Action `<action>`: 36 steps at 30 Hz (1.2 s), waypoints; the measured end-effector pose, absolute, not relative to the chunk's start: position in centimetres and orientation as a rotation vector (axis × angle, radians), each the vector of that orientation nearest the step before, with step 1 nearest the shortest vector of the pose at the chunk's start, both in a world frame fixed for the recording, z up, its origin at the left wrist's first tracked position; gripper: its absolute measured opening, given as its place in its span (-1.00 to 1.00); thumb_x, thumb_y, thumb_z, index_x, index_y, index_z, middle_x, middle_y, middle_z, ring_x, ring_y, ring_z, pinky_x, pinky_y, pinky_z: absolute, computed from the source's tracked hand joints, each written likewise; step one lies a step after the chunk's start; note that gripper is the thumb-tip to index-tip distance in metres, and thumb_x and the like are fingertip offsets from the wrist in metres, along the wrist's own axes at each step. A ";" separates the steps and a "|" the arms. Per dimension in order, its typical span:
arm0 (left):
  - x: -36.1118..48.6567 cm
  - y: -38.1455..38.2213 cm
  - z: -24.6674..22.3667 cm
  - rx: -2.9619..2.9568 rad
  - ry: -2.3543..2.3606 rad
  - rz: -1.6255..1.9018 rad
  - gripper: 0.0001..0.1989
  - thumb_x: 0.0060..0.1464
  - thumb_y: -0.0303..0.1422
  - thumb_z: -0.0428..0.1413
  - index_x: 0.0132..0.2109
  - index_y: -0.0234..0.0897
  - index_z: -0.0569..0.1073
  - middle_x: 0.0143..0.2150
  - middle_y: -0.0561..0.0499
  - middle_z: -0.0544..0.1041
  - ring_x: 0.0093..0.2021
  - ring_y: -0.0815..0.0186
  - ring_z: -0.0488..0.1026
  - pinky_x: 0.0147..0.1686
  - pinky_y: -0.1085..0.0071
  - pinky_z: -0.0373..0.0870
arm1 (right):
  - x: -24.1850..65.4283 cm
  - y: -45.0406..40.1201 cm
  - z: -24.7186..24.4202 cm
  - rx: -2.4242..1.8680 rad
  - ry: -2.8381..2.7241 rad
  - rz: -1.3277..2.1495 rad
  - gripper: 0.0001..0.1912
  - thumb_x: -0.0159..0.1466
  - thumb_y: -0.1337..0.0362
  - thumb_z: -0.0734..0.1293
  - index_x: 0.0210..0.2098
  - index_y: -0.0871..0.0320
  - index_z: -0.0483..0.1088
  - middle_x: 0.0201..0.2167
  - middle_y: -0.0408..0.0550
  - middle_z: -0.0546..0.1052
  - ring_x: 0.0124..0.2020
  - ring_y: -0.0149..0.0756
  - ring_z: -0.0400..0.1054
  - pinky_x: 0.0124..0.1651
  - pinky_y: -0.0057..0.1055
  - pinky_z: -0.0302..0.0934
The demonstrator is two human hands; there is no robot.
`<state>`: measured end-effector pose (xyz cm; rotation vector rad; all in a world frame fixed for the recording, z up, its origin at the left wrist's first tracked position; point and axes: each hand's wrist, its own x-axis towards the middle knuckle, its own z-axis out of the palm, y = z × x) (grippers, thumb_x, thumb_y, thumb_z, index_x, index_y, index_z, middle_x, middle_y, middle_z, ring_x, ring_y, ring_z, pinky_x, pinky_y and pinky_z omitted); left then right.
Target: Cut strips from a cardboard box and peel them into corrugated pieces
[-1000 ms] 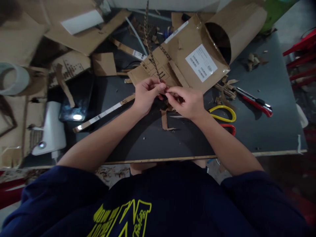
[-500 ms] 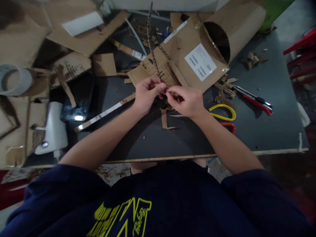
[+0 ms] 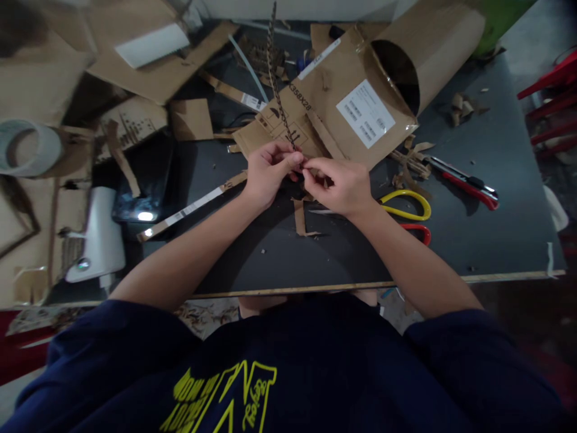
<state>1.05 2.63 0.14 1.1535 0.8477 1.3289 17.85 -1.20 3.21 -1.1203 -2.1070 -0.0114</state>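
A long, thin strip of corrugated cardboard [image 3: 276,78] rises from between my fingers, its fluted edge showing, and leans away over the table. My left hand [image 3: 271,171] pinches its lower end between thumb and fingers. Close against it, my right hand [image 3: 340,183] has thumb and forefinger pinched at the same lower end. What lies between the fingertips is mostly hidden. Below the hands is a torn cardboard scrap [image 3: 300,218]. Scissors with one yellow and one red handle [image 3: 408,204] lie partly under my right hand and wrist.
A flattened cardboard piece with a white label [image 3: 366,114] lies beyond my hands, beside a large cardboard tube [image 3: 444,54]. On the right rests a red utility knife [image 3: 469,180]. Leftward are a tape roll [image 3: 29,147], a white device [image 3: 97,234] and a dark phone-like slab [image 3: 144,180].
The view has shifted very slightly. Both hands keep the same pinch on the strip, and its upper end has tilted a little to the left.
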 end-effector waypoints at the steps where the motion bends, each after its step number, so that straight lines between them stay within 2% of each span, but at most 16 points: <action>1: 1.0 2.6 0.2 1.151 0.840 1.329 -0.47 -0.26 0.04 0.45 -0.36 -0.26 0.48 -0.39 0.12 0.54 -0.51 0.50 0.48 -0.62 0.62 0.36 | 17.8 -1.2 3.2 -1.118 -2.107 -0.023 -0.69 0.40 0.17 0.21 -0.23 0.13 0.58 -0.53 -0.13 0.58 -0.49 -0.37 0.41 -0.36 -0.40 0.17; 9: 1.0 2.6 0.1 1.182 0.855 1.309 -0.44 -0.25 0.08 0.42 -0.33 -0.27 0.46 -0.42 0.12 0.53 -0.49 0.48 0.51 -0.61 0.62 0.36 | 17.9 -1.1 3.0 -1.186 -2.123 -0.011 -0.70 0.39 0.19 0.20 -0.24 0.12 0.56 -0.52 -0.12 0.58 -0.47 -0.35 0.41 -0.35 -0.39 0.15; 15: 1.1 2.5 0.4 1.146 0.878 1.305 -0.39 -0.34 0.09 0.45 -0.36 -0.28 0.43 -0.45 0.13 0.54 -0.54 0.49 0.49 -0.64 0.63 0.33 | 17.7 -1.2 3.1 -1.181 -2.110 -0.026 -0.69 0.39 0.20 0.19 -0.27 0.13 0.56 -0.51 -0.11 0.59 -0.48 -0.35 0.41 -0.36 -0.38 0.14; 21: 1.1 2.4 0.5 1.144 0.967 1.289 -0.51 -0.19 -0.07 0.46 -0.36 -0.28 0.41 -0.43 0.12 0.56 -0.54 0.51 0.48 -0.62 0.65 0.32 | 17.6 -1.2 3.1 -1.200 -2.116 0.019 -0.72 0.37 0.21 0.21 -0.24 0.14 0.55 -0.51 -0.10 0.57 -0.48 -0.34 0.41 -0.35 -0.37 0.15; 26: 1.0 2.6 0.4 1.142 0.938 1.298 -0.49 -0.24 -0.02 0.46 -0.37 -0.27 0.43 -0.45 0.13 0.54 -0.54 0.51 0.48 -0.62 0.64 0.32 | 17.6 -1.2 3.1 -1.175 -2.106 -0.029 -0.71 0.38 0.20 0.22 -0.24 0.13 0.57 -0.53 -0.12 0.58 -0.49 -0.36 0.41 -0.37 -0.39 0.14; 31: 1.1 2.5 0.4 1.135 0.881 1.328 -0.52 -0.23 -0.07 0.47 -0.37 -0.28 0.44 -0.47 0.14 0.54 -0.54 0.51 0.48 -0.63 0.64 0.32 | 17.6 -1.2 3.0 -1.140 -2.073 -0.069 -0.73 0.36 0.21 0.24 -0.27 0.14 0.57 -0.54 -0.15 0.58 -0.51 -0.36 0.41 -0.39 -0.38 0.13; 36: 1.2 2.4 0.5 1.135 0.946 1.326 -0.56 -0.19 -0.12 0.47 -0.38 -0.28 0.44 -0.47 0.15 0.54 -0.55 0.52 0.47 -0.61 0.64 0.33 | 17.7 -1.3 3.0 -1.152 -2.091 -0.059 -0.72 0.36 0.19 0.24 -0.22 0.13 0.58 -0.53 -0.14 0.58 -0.50 -0.36 0.41 -0.39 -0.38 0.13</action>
